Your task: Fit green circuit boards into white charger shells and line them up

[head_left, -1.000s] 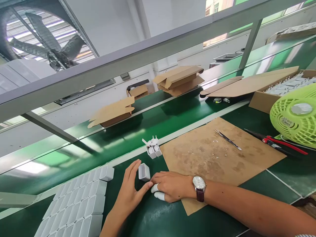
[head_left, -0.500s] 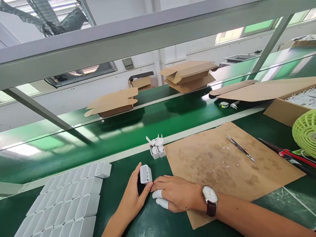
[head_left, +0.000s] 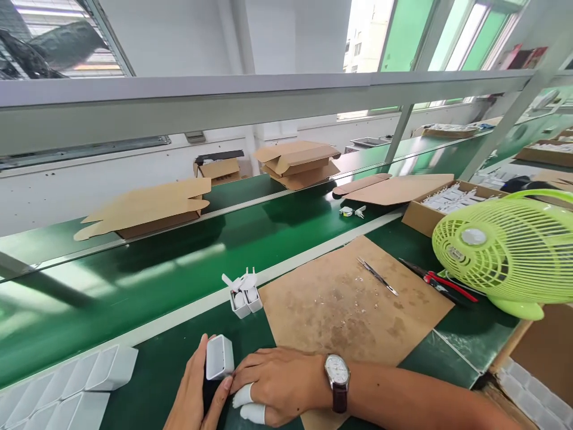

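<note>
In my left hand (head_left: 197,388) is a small white plastic case (head_left: 219,357), held between thumb and fingers above the dark green bench. A dark area shows under the case, and I cannot tell what it is. My right hand (head_left: 277,385), with white finger cots on two fingers and a watch on the wrist, meets the left thumb at the case's lower corner. Its fingers are bent together, and whatever they pinch is hidden. Just beyond stand two small white cases with white plug-like parts (head_left: 245,292). Rows of white cases (head_left: 111,370) stand at the left.
A stained cardboard sheet (head_left: 331,298) bears tweezers (head_left: 377,276) and small scraps. Red-handled pliers (head_left: 441,283) lie by a lime-green fan (head_left: 501,245). A box of white parts (head_left: 452,200) stands behind the fan. Flat cartons (head_left: 152,203) rest beyond the green belt (head_left: 277,221).
My view has swung to the right and up, bringing the whole fan into sight. Both hands stay together at the white case, whose dark slots no longer show clearly.
</note>
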Available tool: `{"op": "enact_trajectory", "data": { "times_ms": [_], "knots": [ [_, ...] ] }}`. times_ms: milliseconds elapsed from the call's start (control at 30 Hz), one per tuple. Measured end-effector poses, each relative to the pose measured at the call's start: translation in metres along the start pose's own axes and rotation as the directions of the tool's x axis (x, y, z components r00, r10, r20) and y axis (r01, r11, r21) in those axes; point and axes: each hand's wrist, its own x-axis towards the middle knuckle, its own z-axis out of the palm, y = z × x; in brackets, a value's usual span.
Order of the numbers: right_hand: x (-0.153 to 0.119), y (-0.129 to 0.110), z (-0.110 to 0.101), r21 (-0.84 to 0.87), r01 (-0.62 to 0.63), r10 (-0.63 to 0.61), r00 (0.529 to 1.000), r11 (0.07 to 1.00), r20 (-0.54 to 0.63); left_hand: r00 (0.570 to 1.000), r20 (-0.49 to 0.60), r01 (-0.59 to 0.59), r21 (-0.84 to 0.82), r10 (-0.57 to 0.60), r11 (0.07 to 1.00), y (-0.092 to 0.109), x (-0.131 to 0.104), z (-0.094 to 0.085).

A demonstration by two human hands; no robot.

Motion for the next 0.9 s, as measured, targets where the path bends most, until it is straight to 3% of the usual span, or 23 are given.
{"op": "enact_trajectory", "data": {
  "times_ms": [233, 400, 500, 633, 733, 800, 867, 900],
  "knots": [
    [0.000, 0.000, 0.003, -0.017, -0.016, 0.016, 1.000, 1.000, -0.006, 0.999, -0.047, -0.006, -0.080, 0.002, 0.997, 0.003, 0.005, 0.000],
    [0.001, 0.001, 0.003, 0.040, -0.009, 0.009, 1.000, 0.999, -0.020, 0.983, -0.028, 0.160, -0.332, -0.179, 0.930, -0.011, 0.019, -0.013],
    [0.002, 0.001, 0.000, 0.131, -0.038, 0.038, 0.999, 0.991, 0.003, 0.950, -0.013, 0.281, -0.394, -0.311, 0.875, -0.022, 0.031, -0.021],
    [0.002, 0.000, -0.023, 0.373, -0.061, 0.039, 0.997, 0.926, 0.066, 0.934, -0.027, 0.296, -0.500, -0.356, 0.814, -0.020, 0.036, -0.022],
    [-0.001, 0.006, -0.053, 0.562, -0.218, 0.176, 0.976, 0.798, 0.128, 0.935, -0.024, 0.290, -0.526, -0.355, 0.799, -0.015, 0.033, -0.023],
    [-0.005, 0.020, -0.073, 0.579, -0.331, 0.326, 0.938, 0.745, 0.118, 0.930, -0.015, 0.309, -0.507, -0.367, 0.805, -0.014, 0.030, -0.024],
    [-0.013, 0.043, -0.089, 0.476, -0.460, 0.501, 0.864, 0.750, 0.044, 0.926, 0.002, 0.334, -0.474, -0.379, 0.815, -0.014, 0.028, -0.024],
    [-0.019, 0.057, -0.095, 0.381, -0.549, 0.600, 0.800, 0.744, -0.018, 0.923, 0.005, 0.344, -0.455, -0.384, 0.821, -0.014, 0.028, -0.025]
  ]
}}
